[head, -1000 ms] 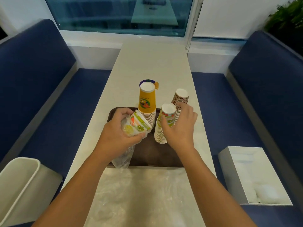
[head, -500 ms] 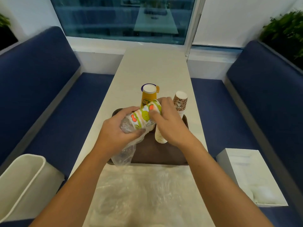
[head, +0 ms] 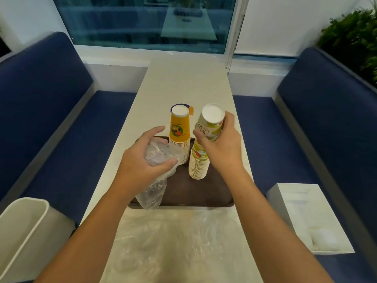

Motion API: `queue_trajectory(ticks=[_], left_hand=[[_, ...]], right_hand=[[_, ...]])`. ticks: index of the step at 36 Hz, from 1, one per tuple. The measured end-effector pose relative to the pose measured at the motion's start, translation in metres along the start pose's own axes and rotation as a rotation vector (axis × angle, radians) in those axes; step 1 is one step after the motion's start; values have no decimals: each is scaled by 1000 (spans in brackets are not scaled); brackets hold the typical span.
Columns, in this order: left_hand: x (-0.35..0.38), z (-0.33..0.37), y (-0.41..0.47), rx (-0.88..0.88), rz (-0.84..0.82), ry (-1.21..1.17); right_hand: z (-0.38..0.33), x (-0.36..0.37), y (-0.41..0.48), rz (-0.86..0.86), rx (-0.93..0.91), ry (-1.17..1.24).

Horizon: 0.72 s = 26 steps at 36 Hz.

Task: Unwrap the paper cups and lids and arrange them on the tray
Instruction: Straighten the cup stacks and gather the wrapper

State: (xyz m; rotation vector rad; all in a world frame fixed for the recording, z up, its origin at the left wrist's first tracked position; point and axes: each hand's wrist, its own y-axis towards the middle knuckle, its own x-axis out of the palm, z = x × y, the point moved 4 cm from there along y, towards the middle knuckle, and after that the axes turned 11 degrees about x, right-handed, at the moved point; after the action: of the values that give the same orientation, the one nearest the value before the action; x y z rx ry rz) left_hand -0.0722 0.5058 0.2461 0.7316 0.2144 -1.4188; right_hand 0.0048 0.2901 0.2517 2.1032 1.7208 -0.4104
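While your right hand (head: 222,148) grips fruit-print paper cups (head: 210,125) over matching stack (head: 199,164) on brown tray (head: 200,193), likely for nesting, left hand (head: 140,160) clutches crumpled clear plastic wrapper (head: 161,154); looks spent.

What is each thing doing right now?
Left hand, holding the crumpled plastic wrapper.
Right hand, gripping fruit-print cups, upside down and tilted.
Fruit-print stack, upside down on the tray.
Yellow stack, upside down, upright on the tray.
Bin, open.
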Motion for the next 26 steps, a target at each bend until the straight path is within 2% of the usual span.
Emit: queue_trajectory(ticks=[6,11,13,15,16,19,21,26], left_hand=[[14,-17,5,-56,-43,15],[17,-25,7,-74,-102,35],[15,-26,4,-75,-148,53],[15,-25,3,-67,-194,80],[18,-23,3,-61,-220,85],[32,-10,2,23,-326,137],[39,0,0,94,-344,169],[29,7,-16,9,-400,204]], right_hand=[[61,42,2,-145,195,-79],[76,45,-2,-115,236,-116],[62,32,-16,12,143,-157],[38,19,-43,121,-54,-128],[26,18,-58,104,-147,-87],[3,37,-91,-165,-285,-39],[0,48,-104,-222,-257,-19],[22,34,-117,-60,30,194]])
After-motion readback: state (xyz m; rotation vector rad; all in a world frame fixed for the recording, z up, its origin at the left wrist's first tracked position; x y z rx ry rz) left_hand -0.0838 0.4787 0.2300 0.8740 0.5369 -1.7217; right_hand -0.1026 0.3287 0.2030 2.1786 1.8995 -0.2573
